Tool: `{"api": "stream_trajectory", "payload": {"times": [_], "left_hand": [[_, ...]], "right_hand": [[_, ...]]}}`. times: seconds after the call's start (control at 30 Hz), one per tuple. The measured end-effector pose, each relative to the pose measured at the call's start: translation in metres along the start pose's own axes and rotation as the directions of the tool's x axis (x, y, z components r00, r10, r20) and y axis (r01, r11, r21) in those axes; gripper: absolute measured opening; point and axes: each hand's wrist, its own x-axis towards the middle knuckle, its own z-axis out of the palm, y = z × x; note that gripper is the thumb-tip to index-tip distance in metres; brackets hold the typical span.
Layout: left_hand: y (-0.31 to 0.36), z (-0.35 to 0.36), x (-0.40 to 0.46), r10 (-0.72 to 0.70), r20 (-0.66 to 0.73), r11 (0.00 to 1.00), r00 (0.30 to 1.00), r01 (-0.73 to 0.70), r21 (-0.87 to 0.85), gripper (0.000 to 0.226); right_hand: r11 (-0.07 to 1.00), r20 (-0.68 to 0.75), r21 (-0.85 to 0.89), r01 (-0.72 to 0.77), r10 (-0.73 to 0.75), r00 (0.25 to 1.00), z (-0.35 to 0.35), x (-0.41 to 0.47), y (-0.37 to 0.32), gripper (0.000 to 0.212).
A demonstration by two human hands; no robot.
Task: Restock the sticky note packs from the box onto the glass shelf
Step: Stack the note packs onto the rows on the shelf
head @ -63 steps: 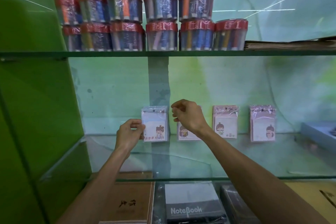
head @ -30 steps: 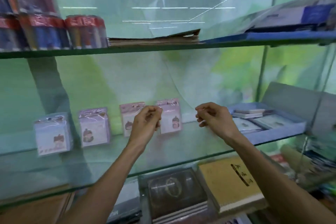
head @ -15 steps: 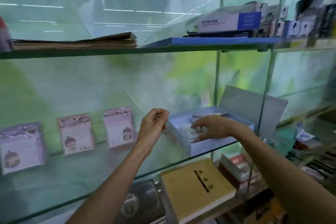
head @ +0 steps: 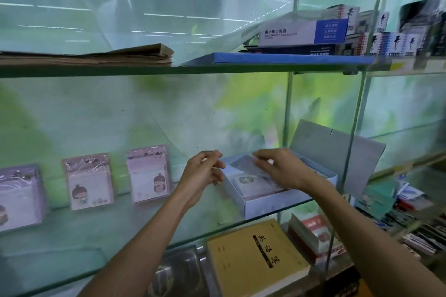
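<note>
3 sticky note packs stand along the glass shelf. The left hand, loosely curled and empty, has drifted right; the right hand now pinches a fresh pack over the box, where it lay flat moments ago.

We see two bare forearms, no sleeves on them. The left hand and right hand wear no gloves.
</note>
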Motion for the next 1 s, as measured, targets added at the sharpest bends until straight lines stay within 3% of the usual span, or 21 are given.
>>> {"api": "stream_trajectory", "payload": {"times": [0.17,0.27,0.4,0.5,0.6,0.7,0.83,0.93,1.0], "left_hand": [[0.006,-0.003,0.001,-0.206,0.11,0.965,0.972,0.221,-0.143,0.039],[0.01,-0.005,0.001,-0.272,0.139,0.917,0.952,0.3,-0.262,0.052],[0.013,-0.015,0.002,-0.273,0.13,0.894,0.953,0.302,-0.33,0.053],[0.013,-0.024,0.002,-0.176,0.072,0.941,0.982,0.189,-0.282,0.035],[0.016,-0.035,-0.002,-0.085,-0.007,0.966,0.996,0.081,-0.246,0.022],[0.02,-0.048,-0.004,-0.026,-0.077,0.967,0.997,0.006,-0.254,0.022],[0.024,-0.061,-0.011,0.019,-0.107,0.962,0.994,-0.047,-0.269,0.025],[0.026,-0.069,-0.017,0.036,-0.111,0.959,0.993,-0.066,-0.275,0.033],[0.026,-0.074,-0.022,0.046,-0.114,0.956,0.992,-0.077,-0.284,0.025]], "right_hand": [[0.984,-0.339,0.18,0.014,0.048,0.939,0.009,0.006,-0.014,0.022],[0.97,-0.448,0.171,0.17,-0.077,0.891,0.016,0.006,-0.026,0.02],[0.936,-0.385,-0.053,0.348,-0.34,0.858,0.03,0.005,-0.025,0.024],[0.93,-0.372,-0.131,0.343,-0.366,0.853,0.042,0.005,-0.022,0.028],[0.967,-0.403,-0.009,0.255,-0.237,0.884,0.049,0.004,-0.026,0.036],[0.957,-0.422,0.258,0.135,-0.014,0.906,0.047,0.002,-0.04,0.032],[0.866,-0.337,0.5,-0.012,0.207,0.918,0.047,0.008,-0.053,0.024],[0.776,-0.234,0.625,-0.08,0.285,0.93,0.052,0.015,-0.067,0.02],[0.687,-0.134,0.715,-0.128,0.315,0.94,0.057,0.02,-0.08,0.02]]}}
